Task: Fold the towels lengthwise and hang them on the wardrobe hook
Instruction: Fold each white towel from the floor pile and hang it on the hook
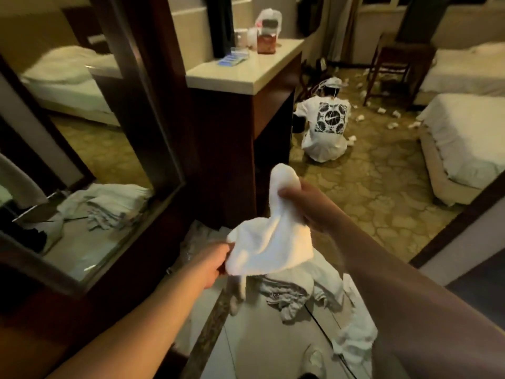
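A small white towel [269,242] hangs in the air between both my hands, bunched and sagging in the middle. My left hand [211,259] pinches its lower left edge. My right hand [303,202] grips its upper end, which sticks up above my fingers. Below it on the tiled floor lies a heap of grey and white towels [295,294]. No wardrobe hook is visible.
A dark wooden mirror frame [164,149] stands on the left, reflecting the towel heap. Beyond is a counter [246,69] with bottles and a box. A person in a white shirt [325,127] crouches on the carpet. Beds [464,138] are on the right.
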A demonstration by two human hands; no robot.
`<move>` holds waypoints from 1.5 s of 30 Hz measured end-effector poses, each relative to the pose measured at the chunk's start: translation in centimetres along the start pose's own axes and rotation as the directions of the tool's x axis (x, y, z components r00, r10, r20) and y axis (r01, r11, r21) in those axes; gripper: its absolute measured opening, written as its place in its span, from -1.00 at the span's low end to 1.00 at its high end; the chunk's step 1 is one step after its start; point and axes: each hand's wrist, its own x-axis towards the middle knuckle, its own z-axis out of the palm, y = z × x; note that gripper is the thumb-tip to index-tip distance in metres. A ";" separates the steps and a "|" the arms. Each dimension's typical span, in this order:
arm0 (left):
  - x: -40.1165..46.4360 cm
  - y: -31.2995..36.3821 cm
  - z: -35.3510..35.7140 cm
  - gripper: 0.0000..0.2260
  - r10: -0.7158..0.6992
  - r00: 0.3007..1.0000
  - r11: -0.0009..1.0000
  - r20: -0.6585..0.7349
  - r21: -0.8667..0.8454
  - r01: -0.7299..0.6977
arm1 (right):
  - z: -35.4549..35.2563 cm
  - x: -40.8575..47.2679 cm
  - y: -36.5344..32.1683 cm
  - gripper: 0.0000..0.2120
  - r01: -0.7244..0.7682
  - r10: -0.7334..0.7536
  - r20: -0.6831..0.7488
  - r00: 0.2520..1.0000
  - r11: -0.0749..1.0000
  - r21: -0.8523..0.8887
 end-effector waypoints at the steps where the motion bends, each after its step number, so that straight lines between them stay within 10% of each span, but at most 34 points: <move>1: -0.4 0.2 -0.2 -0.79 0.048 0.999 0.996 -0.024 0.074 -0.046 | 0.5 -0.5 -1.2 -0.63 0.031 -0.030 0.033 0.999 0.998 -0.048; 5: -6.9 2.8 -3.4 -0.88 0.445 0.890 0.879 -0.098 0.236 -0.414 | 5.1 -5.9 -6.8 -0.64 0.237 -0.126 0.286 0.950 0.887 -0.397; 10: -18.7 4.5 -9.5 -0.44 0.678 0.700 0.682 0.224 0.164 -0.713 | 11.8 -13.9 -11.1 -0.68 0.521 -0.125 0.546 0.829 0.530 -0.669; 19: -35.1 -4.8 -14.8 -0.76 0.701 0.694 0.700 0.166 0.026 -0.713 | 16.8 -27.5 -11.2 -0.76 0.714 -0.194 0.705 0.682 0.382 -0.586; 24: -43.1 -10.0 -14.8 -0.55 0.564 0.825 0.819 0.028 0.107 -0.564 | 20.1 -34.2 -10.0 -0.81 0.778 -0.248 0.748 0.615 0.342 -0.527; 27: -48.1 -11.6 -15.6 -0.76 0.472 0.878 0.881 -0.085 0.084 -0.466 | 22.5 -37.8 -10.3 -0.81 0.834 -0.291 0.790 0.540 0.309 -0.456; 40: -62.7 -22.9 -24.8 -0.69 0.541 0.748 0.829 -0.386 0.095 -0.551 | 35.9 -54.1 -7.5 -0.64 0.928 -0.362 0.861 0.358 0.241 -0.284; 45: -67.0 -29.0 -29.7 -0.77 0.535 0.654 0.781 -0.536 0.019 -0.624 | 42.1 -60.3 -4.4 -0.53 0.868 -0.393 0.796 0.461 0.388 -0.311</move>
